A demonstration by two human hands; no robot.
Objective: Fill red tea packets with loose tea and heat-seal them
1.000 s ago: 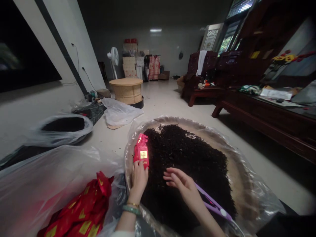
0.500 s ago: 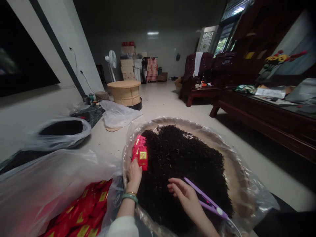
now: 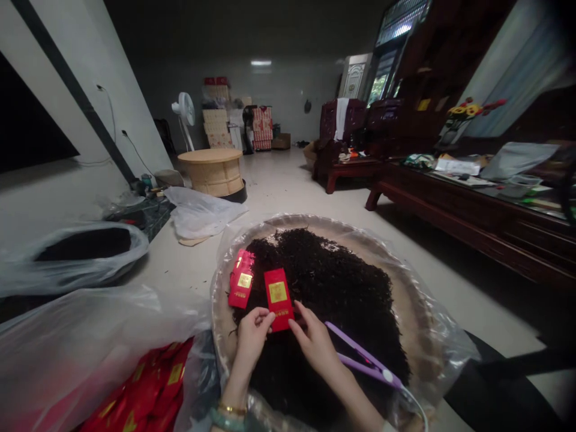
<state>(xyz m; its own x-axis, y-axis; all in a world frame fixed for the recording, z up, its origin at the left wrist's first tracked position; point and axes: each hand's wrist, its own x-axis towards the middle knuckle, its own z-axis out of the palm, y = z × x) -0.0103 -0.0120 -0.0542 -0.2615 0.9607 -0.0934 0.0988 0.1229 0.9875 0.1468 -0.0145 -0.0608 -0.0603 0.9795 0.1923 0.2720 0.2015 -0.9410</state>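
My left hand (image 3: 254,335) pinches a flat red packet (image 3: 278,294) with a gold label by its lower left corner. My right hand (image 3: 315,342) has its thumb and fingers at the same packet's lower right edge. The packet is held above a heap of dark dried leaves, looking like tea (image 3: 346,294), in a round tray (image 3: 407,300) lined with clear plastic. More red packets (image 3: 242,282) lie overlapped at the tray's left side. A purple hair straightener (image 3: 366,363) with a pale cord rests on the leaves to the right of my right hand, its arms apart.
A clear plastic bag (image 3: 135,318) full of red packets (image 3: 148,384) stands at the lower left. Behind it sits another bag of dark leaves (image 3: 85,243). A round wooden table (image 3: 211,171) and a fan (image 3: 184,111) stand farther back. A dark wooden table (image 3: 472,210) is at right.
My left hand has drawn one red packet from the pile at the tray's left and brought it rightward. My right hand has come to its edge. The view has turned slightly right.
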